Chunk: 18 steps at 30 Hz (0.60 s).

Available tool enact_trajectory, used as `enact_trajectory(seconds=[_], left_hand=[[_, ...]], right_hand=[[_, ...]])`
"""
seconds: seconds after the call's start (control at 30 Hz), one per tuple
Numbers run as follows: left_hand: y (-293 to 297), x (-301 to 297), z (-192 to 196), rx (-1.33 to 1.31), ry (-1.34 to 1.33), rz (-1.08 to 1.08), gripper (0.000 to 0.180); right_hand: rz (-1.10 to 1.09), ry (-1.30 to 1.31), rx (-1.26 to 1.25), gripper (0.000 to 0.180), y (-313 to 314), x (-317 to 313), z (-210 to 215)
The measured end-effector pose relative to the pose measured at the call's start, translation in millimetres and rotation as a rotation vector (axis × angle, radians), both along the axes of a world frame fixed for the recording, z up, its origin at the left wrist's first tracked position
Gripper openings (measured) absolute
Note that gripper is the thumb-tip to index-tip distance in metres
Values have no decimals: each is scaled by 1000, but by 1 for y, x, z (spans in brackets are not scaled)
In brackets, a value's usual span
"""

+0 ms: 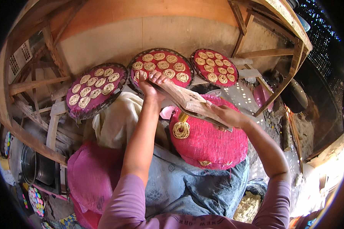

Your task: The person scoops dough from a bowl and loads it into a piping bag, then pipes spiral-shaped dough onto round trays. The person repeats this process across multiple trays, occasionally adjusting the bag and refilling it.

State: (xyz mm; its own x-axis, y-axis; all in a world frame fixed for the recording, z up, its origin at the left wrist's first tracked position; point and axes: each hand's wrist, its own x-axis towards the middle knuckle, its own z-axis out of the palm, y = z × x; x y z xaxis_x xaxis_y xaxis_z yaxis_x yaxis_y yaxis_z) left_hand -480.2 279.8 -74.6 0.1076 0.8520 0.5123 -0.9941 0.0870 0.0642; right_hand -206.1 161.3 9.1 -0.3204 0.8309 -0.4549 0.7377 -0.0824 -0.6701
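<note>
Wooden walls stand far off, where three round trays (95, 89) are full of noodle coils. Left hand (151, 86) and right hand (227, 114), fingers wrapped tight, squeeze a wooden press (189, 101) over the near pink mat (214, 147), holding one coil (181, 129).

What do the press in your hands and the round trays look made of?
The press, gripped by the left hand and right hand, looks like raw, unfinished wood: pale, with visible grain and rough edges. The round trays seem to be woven basketry, judging by the dark plaited rim, covered with pink mesh cloth. The pale coils look like soft dough strands.
</note>
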Motion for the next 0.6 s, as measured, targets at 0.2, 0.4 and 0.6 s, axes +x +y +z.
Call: enact_trajectory(seconds=[0.2, 0.4, 0.6], left_hand=[[32, 12, 0, 4, -43, 1, 45], [43, 3, 2, -171, -105, -26, 58], [35, 20, 22, -299, -157, -30, 56]], right_hand=[[-1, -29, 52, 79, 21, 0, 27], [-22, -107, 55, 72, 29, -12, 33], [-40, -171, 187, 78, 35, -4, 47]])
